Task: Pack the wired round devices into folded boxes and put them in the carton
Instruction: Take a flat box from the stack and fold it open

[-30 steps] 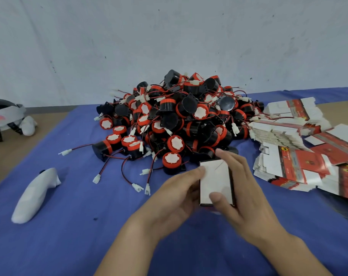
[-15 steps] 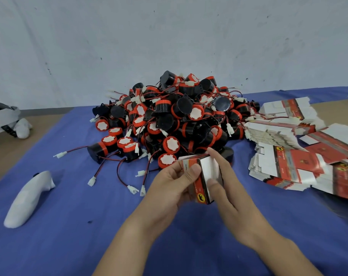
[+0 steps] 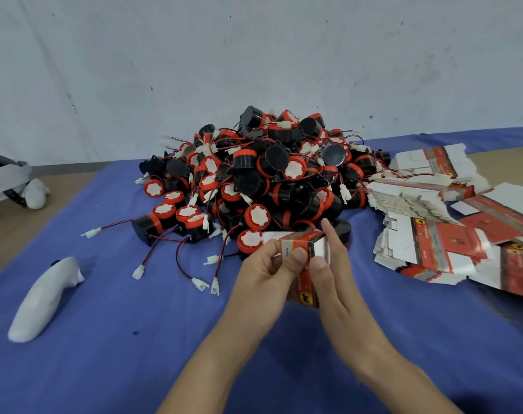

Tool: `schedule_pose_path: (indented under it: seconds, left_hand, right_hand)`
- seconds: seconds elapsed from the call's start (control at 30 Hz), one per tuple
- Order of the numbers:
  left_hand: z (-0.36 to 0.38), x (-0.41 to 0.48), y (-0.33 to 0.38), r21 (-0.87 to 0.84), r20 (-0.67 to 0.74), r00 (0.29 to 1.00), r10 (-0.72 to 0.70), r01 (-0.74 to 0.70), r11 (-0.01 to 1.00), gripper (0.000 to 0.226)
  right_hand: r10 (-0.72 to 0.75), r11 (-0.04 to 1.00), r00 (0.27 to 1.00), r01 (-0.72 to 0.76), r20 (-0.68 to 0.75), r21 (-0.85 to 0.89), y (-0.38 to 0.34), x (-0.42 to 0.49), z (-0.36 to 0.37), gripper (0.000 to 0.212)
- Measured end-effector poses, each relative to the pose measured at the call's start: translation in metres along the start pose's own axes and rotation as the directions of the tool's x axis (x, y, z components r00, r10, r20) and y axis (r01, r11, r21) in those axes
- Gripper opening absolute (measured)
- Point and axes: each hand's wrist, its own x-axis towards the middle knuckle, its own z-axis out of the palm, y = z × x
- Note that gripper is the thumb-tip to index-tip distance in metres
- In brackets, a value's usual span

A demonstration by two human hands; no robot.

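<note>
Far left edge: a white and grey headset-like object (image 3: 6,177), partly cut off, lies on a tan surface (image 3: 12,234) beside the cloth.
Left on the cloth: a white handheld controller (image 3: 42,300) lies on its side, well apart from everything else.
Surface: a blue cloth (image 3: 105,354) covers the work area in front of a pale wall (image 3: 254,55).
Centre, back: a tall pile of round devices (image 3: 266,180), black bodies with red caps, each trailing thin red and black wires with white plugs that spill toward the viewer.
Left hand (image 3: 263,282): fingers curled around the left end of the small box, thumb pressed on its red face.
Small box (image 3: 303,245): red and white printed card, held above the cloth between both hands, just in front of the pile; whether a device is inside cannot be told.
Right hand (image 3: 341,291): thumb pressed on the near side of the box, index finger stretched along its far side, pinching it.
Right: a spread stack of flat boxes (image 3: 430,252), unfolded red and white card, lies just beside the pile.
</note>
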Motion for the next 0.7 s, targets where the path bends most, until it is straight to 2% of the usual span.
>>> schedule_pose_path:
  seconds: [0.03, 0.07, 0.1, 0.13, 0.17, 0.23, 0.33, 0.43, 0.53, 0.57, 0.63, 0.7]
  left_hand:
    - [-0.004, -0.002, -0.001, 0.193, -0.012, 0.997, 0.076, -0.072, 0.979, 0.018]
    - [-0.009, -0.004, -0.003, 0.436, 0.009, 0.986, 0.165, -0.152, 0.887, 0.016]
    - [-0.013, -0.006, -0.006, 0.643, 0.072, 0.970, 0.232, -0.223, 0.733, 0.013]
    - [-0.016, -0.009, -0.010, 0.771, 0.138, 0.955, 0.263, -0.270, 0.576, 0.012]
    - [-0.018, -0.011, -0.012, 0.827, 0.187, 0.943, 0.276, -0.303, 0.473, 0.015]
    - [-0.019, -0.013, -0.017, 0.858, 0.257, 0.922, 0.291, -0.356, 0.370, 0.020]
    - [-0.019, -0.010, -0.021, 0.881, 0.326, 0.894, 0.308, -0.405, 0.243, 0.019]
    - [-0.018, -0.009, -0.019, 0.881, 0.334, 0.901, 0.276, -0.403, 0.250, 0.024]
    - [-0.013, -0.011, -0.015, 0.860, 0.304, 0.865, 0.398, -0.429, 0.275, 0.034]
    - [-0.012, -0.011, -0.012, 0.844, 0.235, 0.857, 0.458, -0.414, 0.340, 0.036]
    - [-0.012, -0.009, -0.005, 0.779, 0.012, 0.834, 0.552, -0.355, 0.518, 0.035]
    - [-0.017, -0.001, -0.004, 0.715, -0.214, 0.812, 0.543, -0.248, 0.654, 0.027]
  right_hand:
    - [0.012, 1.000, 1.000, -0.012, 0.025, 0.002, 0.001, 0.001, -0.002, 0.075]
    - [0.028, 1.000, 0.998, -0.028, 0.055, -0.010, 0.002, 0.003, -0.005, 0.073]
    - [0.043, 0.998, 0.995, -0.039, 0.087, -0.042, 0.003, 0.005, -0.007, 0.069]
    - [0.058, 0.995, 0.991, -0.047, 0.118, -0.089, 0.003, 0.007, -0.010, 0.062]
    - [0.075, 0.988, 0.986, -0.054, 0.147, -0.142, 0.003, 0.010, -0.013, 0.054]
    - [0.113, 0.974, 0.973, -0.068, 0.200, -0.216, 0.007, 0.014, -0.021, 0.052]
    - [0.189, 0.962, 0.953, -0.131, 0.237, -0.241, 0.017, 0.019, -0.033, 0.079]
    - [0.206, 0.963, 0.942, -0.146, 0.266, -0.228, 0.021, 0.023, -0.041, 0.076]
    - [0.212, 0.961, 0.936, -0.148, 0.281, -0.233, 0.022, 0.025, -0.048, 0.059]
    - [0.210, 0.960, 0.940, -0.146, 0.270, -0.240, 0.021, 0.025, -0.050, 0.054]
    - [0.205, 0.960, 0.947, -0.146, 0.248, -0.239, 0.021, 0.025, -0.056, 0.050]
    - [0.216, 0.952, 0.948, -0.152, 0.232, -0.264, 0.023, 0.025, -0.062, 0.050]
